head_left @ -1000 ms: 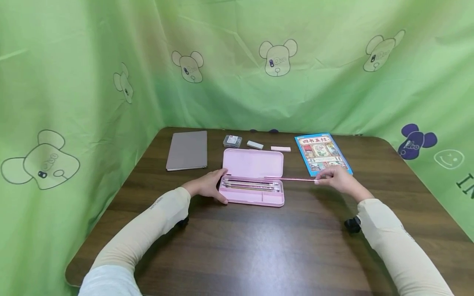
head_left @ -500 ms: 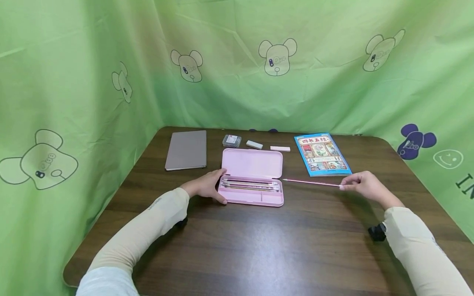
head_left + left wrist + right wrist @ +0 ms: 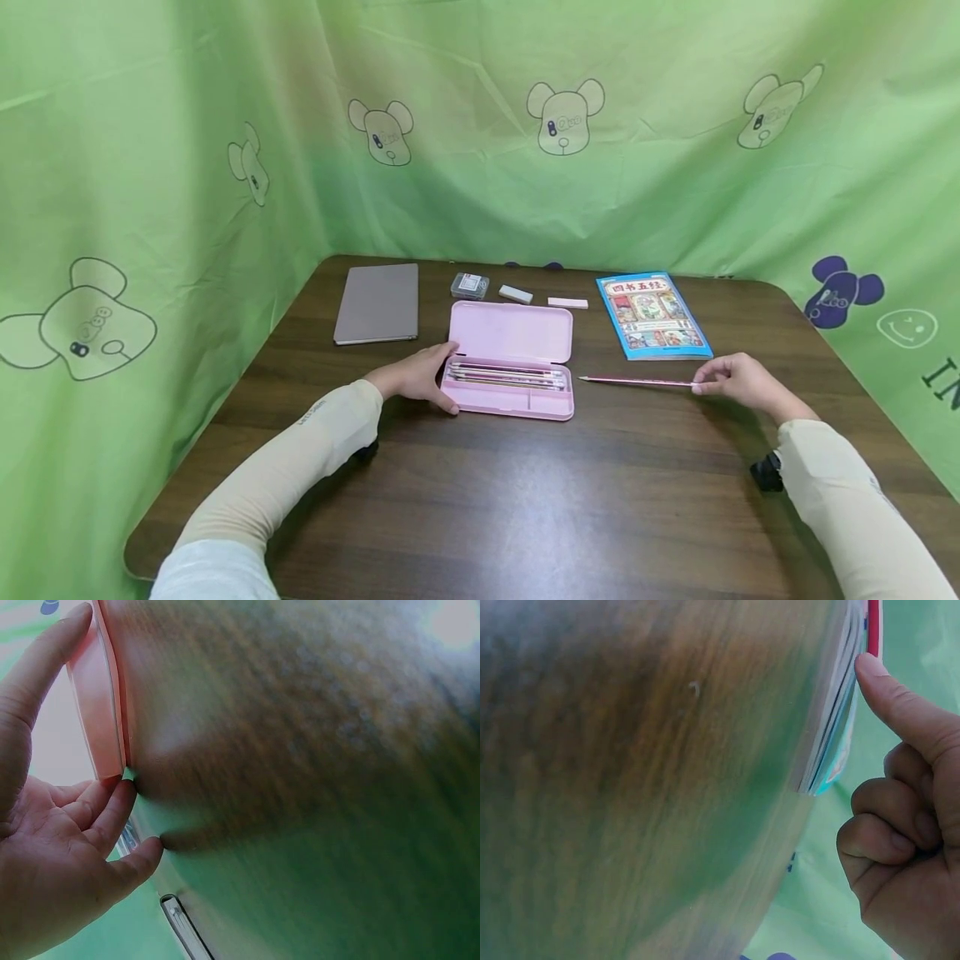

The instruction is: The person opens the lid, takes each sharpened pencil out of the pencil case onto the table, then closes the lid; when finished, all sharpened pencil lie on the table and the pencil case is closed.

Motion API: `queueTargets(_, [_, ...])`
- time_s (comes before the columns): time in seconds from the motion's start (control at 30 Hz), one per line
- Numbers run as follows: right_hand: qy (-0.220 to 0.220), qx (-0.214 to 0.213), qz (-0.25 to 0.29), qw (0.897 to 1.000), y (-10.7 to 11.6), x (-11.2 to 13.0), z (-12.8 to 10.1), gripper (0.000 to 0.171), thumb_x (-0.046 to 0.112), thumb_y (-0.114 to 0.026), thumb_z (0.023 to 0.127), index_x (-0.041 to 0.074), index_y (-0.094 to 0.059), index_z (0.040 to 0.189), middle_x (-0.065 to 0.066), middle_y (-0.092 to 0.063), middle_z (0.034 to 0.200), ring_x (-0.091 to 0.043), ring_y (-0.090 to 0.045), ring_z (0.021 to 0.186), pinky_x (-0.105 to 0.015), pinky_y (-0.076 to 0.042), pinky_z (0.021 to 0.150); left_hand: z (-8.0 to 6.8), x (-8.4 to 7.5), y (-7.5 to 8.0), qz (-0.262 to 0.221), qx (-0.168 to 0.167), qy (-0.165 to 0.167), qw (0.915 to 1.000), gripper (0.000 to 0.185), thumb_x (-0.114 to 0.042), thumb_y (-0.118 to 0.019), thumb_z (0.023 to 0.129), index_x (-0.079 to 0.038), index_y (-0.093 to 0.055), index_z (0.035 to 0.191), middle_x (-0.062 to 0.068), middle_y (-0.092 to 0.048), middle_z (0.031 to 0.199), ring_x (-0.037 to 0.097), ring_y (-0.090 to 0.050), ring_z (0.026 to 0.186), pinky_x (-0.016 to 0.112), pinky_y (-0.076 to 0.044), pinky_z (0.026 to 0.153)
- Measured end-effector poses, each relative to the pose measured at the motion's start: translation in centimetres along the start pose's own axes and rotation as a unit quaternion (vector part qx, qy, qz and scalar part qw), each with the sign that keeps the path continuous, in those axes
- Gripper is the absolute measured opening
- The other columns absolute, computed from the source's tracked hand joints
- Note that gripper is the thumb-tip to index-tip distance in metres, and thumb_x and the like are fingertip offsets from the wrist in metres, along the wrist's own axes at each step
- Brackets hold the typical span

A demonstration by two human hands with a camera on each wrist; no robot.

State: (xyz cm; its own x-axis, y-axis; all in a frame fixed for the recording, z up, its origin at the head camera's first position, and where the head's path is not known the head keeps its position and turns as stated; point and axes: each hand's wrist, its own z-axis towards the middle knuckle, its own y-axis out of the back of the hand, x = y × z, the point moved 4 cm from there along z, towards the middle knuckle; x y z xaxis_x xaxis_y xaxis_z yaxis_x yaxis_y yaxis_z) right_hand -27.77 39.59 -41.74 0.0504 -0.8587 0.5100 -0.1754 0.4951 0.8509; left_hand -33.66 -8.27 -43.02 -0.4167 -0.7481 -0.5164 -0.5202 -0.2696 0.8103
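An open pink pencil case [image 3: 510,400] lies on the table, lid tipped back. Several pencils [image 3: 506,375] lie lengthwise in its long compartment. My left hand [image 3: 420,375] holds the case's left end, thumb at the front corner and fingers at the back. The left wrist view shows this left hand [image 3: 75,825] with thumb and fingertips against the case [image 3: 101,697]. My right hand [image 3: 742,385] pinches a pink pencil [image 3: 637,382] by its right end, its tip pointing left towards the case. In the right wrist view the right hand's other fingers are curled into the palm.
Behind the case are a small clear box [image 3: 470,286], a white eraser [image 3: 516,293] and a pink-white block [image 3: 567,302]. A grey notebook [image 3: 378,304] lies back left. A blue-edged book [image 3: 654,312] lies just beyond the right hand. Green cloth [image 3: 465,200] hangs behind.
My right hand has moved right with the pencil, away from the case, and the pencil's tip has come down a little towards me. The left hand has stayed on the case.
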Motion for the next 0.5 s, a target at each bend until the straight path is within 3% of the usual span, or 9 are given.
queueTargets(0.1, [-0.004, 0.018, -0.013, 1.0, -0.19, -0.08, 0.34, 0.018, 0.022, -0.072, 0.079, 0.004, -0.069, 0.083, 0.005, -0.045, 0.057, -0.008, -0.037, 0.059, -0.025, -0.032, 0.056, 0.01, -0.08, -0.01, 0.003, 0.001, 0.003, 1.0, 0.112, -0.044, -0.08, 0.067, -0.007, -0.011, 0.148, 0.015, -0.018, 0.153, 0.029, -0.019, 0.141, 0.044, -0.021, 0.113])
queueTargets(0.5, [-0.002, 0.06, -0.031, 0.998, -0.75, -0.68, 0.61, 0.028, 0.03, -0.074, 0.076, 0.005, -0.069, 0.085, 0.001, -0.058, 0.07, -0.008, -0.04, 0.064, -0.024, -0.034, 0.059, -0.02, -0.42, 0.04, 0.001, 0.003, 0.007, 1.0, 0.111, -0.042, -0.08, 0.068, -0.007, -0.011, 0.148, 0.014, -0.018, 0.153, 0.028, -0.019, 0.141, 0.043, -0.021, 0.113])
